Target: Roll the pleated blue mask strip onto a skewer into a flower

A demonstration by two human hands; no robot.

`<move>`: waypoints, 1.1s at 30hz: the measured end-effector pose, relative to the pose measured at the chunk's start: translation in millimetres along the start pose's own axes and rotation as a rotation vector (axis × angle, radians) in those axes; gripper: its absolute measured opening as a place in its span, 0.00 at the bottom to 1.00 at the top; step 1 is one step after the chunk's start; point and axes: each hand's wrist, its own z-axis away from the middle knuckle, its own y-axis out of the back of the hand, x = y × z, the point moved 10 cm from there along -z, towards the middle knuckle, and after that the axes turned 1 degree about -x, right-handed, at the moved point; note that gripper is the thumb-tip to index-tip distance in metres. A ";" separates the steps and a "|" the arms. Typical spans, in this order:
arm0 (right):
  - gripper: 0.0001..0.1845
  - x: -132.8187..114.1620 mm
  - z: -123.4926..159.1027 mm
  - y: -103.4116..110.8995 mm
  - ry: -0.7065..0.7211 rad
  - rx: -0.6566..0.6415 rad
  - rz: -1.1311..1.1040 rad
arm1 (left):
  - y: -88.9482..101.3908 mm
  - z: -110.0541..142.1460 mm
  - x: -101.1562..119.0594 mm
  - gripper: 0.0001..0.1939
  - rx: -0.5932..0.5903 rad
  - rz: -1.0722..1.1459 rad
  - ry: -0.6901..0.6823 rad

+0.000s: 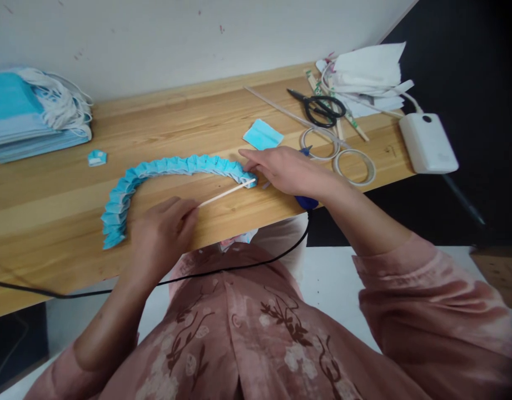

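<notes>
White and slim, a stick is pinched between the thumb and bent fingers of the left hand, which closes on its nearer end. Its long axis slants up and to the right, and its far tip lies at the right end of a pleated blue chain. There the right hand reaches in palm down, forefinger stretched out leftward and the other fingers curled at the chain's end; whether they grip it or only steady it cannot be told.

The chain lies on the wooden table as an arch, its long axis bending over and beyond the left hand. Its right end points right, under the right fingertips; its left end points down toward the person.

Just beyond the right hand is a flat blue piece. Partly hidden under the right forearm sits a dark blue tool, near a black cord that crosses the person's lap. Farther right lie black-handled scissors, a tape ring and a white box. Leftward are a small folded piece and, at the edge of view, stacked blue masks.
</notes>
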 end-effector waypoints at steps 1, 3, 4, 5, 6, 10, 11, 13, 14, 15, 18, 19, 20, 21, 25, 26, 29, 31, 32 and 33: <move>0.24 0.3 -0.1 0.3 0.007 0.006 -0.002 | -3.6 -4.3 3.2 0.15 -0.001 0.002 -0.005; 0.23 1.8 -0.3 0.1 0.014 0.016 -0.004 | -10.2 -11.9 8.0 0.16 -0.001 0.009 -0.022; 0.22 2.5 -0.4 -0.2 0.018 0.019 -0.007 | -12.0 -14.7 10.0 0.17 0.006 0.012 -0.037; 0.22 3.1 -0.6 -0.3 0.023 0.023 -0.011 | -12.8 -16.8 11.3 0.17 0.018 0.013 -0.052; 0.22 3.5 -0.8 -0.3 0.028 0.026 -0.016 | -12.6 -18.2 12.2 0.17 0.034 0.014 -0.067; 0.20 5.8 -2.3 -1.1 0.031 0.023 -0.035 | -9.0 -18.1 11.9 0.17 0.087 0.012 -0.102; 0.20 7.0 -2.7 -1.4 0.024 0.021 -0.036 | -9.4 -17.3 10.8 0.17 0.084 0.017 -0.099; 0.19 8.6 -3.3 -1.6 0.019 0.022 -0.036 | -11.0 -15.6 7.6 0.17 0.070 0.029 -0.079; 0.19 8.9 -3.6 -1.8 0.020 0.023 -0.037 | -12.1 -14.9 5.9 0.17 0.061 0.035 -0.065; 0.20 9.1 -3.7 -1.9 0.022 0.024 -0.037 | -12.7 -14.2 4.3 0.17 0.057 0.039 -0.052; 0.20 8.6 -3.9 -2.6 0.028 0.017 -0.041 | -12.6 -13.2 1.7 0.17 0.054 0.039 -0.031; 0.20 8.0 -3.9 -2.6 0.029 0.015 -0.041 | -11.8 -12.9 1.5 0.17 0.056 0.038 -0.029; 0.21 7.3 -3.8 -2.3 0.031 0.014 -0.042 | -10.9 -12.7 1.4 0.17 0.055 0.039 -0.028; 0.21 6.6 -3.6 -1.8 0.031 0.015 -0.042 | -9.7 -12.1 1.3 0.17 0.054 0.041 -0.029; 0.23 7.0 -2.9 -0.7 0.016 0.020 -0.040 | -2.1 -5.4 -2.3 0.15 0.059 0.035 -0.022; 0.23 7.4 -2.7 -0.7 0.016 0.024 -0.045 | 0.8 -2.6 -3.9 0.14 0.071 0.028 -0.022; 0.23 8.6 -3.1 -1.6 0.028 0.029 -0.064 | 8.7 6.3 -9.7 0.12 0.119 0.006 -0.030; 0.22 8.9 -4.1 -2.6 0.040 0.031 -0.063 | 9.6 10.3 -13.9 0.11 0.126 -0.010 -0.026; 0.21 8.9 -4.5 -2.7 0.044 0.033 -0.059 | 8.6 11.2 -15.7 0.11 0.119 -0.014 -0.021; 0.21 9.0 -5.0 -2.5 0.043 0.037 -0.054 | 7.5 11.4 -16.8 0.11 0.114 -0.016 -0.018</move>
